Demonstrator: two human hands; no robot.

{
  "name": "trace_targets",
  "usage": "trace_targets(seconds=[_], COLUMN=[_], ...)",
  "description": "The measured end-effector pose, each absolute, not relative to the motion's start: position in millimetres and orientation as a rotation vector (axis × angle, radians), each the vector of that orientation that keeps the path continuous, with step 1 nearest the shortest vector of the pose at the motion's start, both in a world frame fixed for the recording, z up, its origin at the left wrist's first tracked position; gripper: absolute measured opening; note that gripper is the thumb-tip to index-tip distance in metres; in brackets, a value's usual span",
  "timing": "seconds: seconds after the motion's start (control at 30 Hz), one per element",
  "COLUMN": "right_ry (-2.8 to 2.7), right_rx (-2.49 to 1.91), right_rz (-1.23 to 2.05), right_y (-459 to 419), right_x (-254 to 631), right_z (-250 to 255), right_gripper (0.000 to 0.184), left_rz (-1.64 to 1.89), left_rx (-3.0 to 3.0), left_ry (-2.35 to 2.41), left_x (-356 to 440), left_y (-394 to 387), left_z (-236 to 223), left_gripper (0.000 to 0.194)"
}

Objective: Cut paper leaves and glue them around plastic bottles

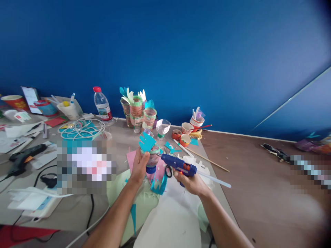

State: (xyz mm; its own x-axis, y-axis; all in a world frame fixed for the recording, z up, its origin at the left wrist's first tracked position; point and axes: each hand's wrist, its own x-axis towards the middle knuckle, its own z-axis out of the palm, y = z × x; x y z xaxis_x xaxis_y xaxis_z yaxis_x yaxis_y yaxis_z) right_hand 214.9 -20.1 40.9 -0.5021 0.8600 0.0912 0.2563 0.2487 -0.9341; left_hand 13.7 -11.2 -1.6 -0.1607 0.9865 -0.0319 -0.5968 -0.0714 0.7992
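Note:
My left hand [140, 168] is closed around a cut bottle piece [153, 159], which is held with its blue cap [151, 169] downward. A blue paper cutout with finger-like strips [147, 141] stands up at its rim, by my fingertips. In my right hand [190, 182] is a blue glue gun [177, 163], its nozzle pointing left at the bottle piece. A clear glue stick [216, 179] juts from its back, and a small orange light glows on its body. Pink paper [133, 160] and blue paper scraps [158, 187] lie below my hands, partly hidden.
Behind stand decorated bottle cups [136, 109], a clear cut bottle top [162, 128] and a water bottle [103, 106]. Small paper cups [186, 127] and a wooden stick [209, 160] are to the right. Leftward lie a coiled white cord [82, 129], a black glue gun [26, 156] and a power strip [42, 206].

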Motion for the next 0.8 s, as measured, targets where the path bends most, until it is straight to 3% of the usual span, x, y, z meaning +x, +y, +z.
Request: trace_targets(seconds=[0.3,0.8], right_ry=[-1.874,-1.809], right_rx=[-1.012,-1.228], right_rz=[1.229,1.312], right_y=[-18.8,-15.9], right_x=[216.1,219.5], right_z=[40.6,35.3], right_gripper=[0.036,0.043], left_rz=[1.701,1.708], left_rx=[0.848,0.868], left_ry=[0.838,0.778], left_x=[14.4,12.5], left_y=[-9.9,-6.6], left_z=[0.9,-5.5], left_gripper=[0.048,0.039])
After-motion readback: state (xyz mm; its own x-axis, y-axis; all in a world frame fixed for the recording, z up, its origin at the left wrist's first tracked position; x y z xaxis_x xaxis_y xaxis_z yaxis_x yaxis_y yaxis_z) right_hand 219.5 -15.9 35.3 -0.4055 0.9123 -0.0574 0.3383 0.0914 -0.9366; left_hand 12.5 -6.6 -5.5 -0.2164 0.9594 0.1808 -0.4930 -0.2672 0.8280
